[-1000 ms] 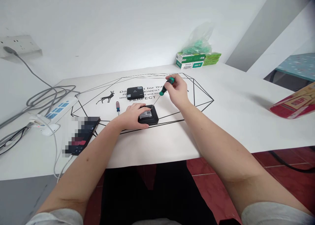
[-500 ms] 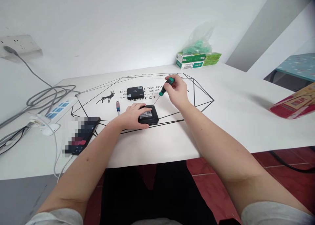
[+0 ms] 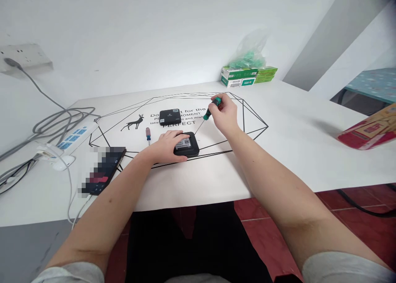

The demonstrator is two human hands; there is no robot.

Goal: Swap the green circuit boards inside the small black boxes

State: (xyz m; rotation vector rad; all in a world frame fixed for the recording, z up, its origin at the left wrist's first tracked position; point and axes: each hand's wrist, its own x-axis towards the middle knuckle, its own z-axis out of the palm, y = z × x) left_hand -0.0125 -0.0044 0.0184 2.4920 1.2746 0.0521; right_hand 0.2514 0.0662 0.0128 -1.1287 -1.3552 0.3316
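A small black box [image 3: 194, 145] with a white label lies on the printed mat. My left hand [image 3: 170, 147] grips it from the left, its fingers over the far edge and label and its thumb along the near edge. In my right hand [image 3: 226, 113] is a screwdriver [image 3: 210, 109] with a black and green handle, held tilted. Its thin shaft slants down to the far right corner of the box; whether the tip touches it I cannot tell. Behind the box lies a flat black case [image 3: 170, 116] with small stickers. A second screwdriver [image 3: 147, 133], with a reddish and blue handle, lies left of it.
On the left are a phone [image 3: 107, 171], a white power strip [image 3: 72, 136] and coiled grey cables [image 3: 52, 120]. Green and white boxes [image 3: 239, 74] with a plastic bag [image 3: 252, 48] on top stand by the wall. A red packet [image 3: 368, 130] lies at the right.
My right hand has shifted slightly right with the screwdriver, whose tip moved from over the box's top to its far right corner. My left hand has stayed on the box.
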